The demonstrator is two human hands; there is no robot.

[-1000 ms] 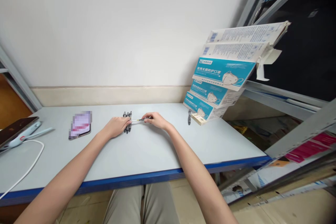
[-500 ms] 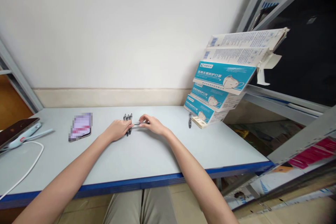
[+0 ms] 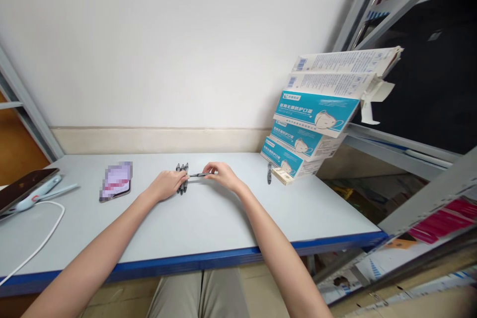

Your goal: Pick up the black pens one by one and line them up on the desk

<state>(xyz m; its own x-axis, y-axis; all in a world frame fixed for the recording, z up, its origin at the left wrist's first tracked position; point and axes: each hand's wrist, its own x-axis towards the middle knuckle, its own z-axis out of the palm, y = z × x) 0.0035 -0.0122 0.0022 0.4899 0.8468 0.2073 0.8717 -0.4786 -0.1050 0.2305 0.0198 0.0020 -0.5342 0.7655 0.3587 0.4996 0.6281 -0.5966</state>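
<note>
Rightward, away from the row of black pens (image 3: pixel 182 166), my right grip (image 3: pixel 222 177) has drawn back, and more of the slim pen piece (image 3: pixel 197 175) shows than half a second ago. My left grip (image 3: pixel 168 185) has hardly shifted. It covers the middle of the row, so I see only the pens' ends; its fingertips are hidden, and I cannot tell how tightly it is closed, though the piece's near end meets its thumb side. My right grip is closed, thumb and fingers pinching the piece's other end, just right of the row. I can't make out whether that piece is a barrel or a refill. Both forearms reach in from the bottom edge, palms low over the counter (image 3: pixel 208 221). Left of the row lies a phone (image 3: pixel 121 193), its screen blurred out. Well right of it are a single pen (image 3: pixel 269 173), a small cream box (image 3: pixel 282 176) and stacked mask boxes (image 3: pixel 316 109).
</note>
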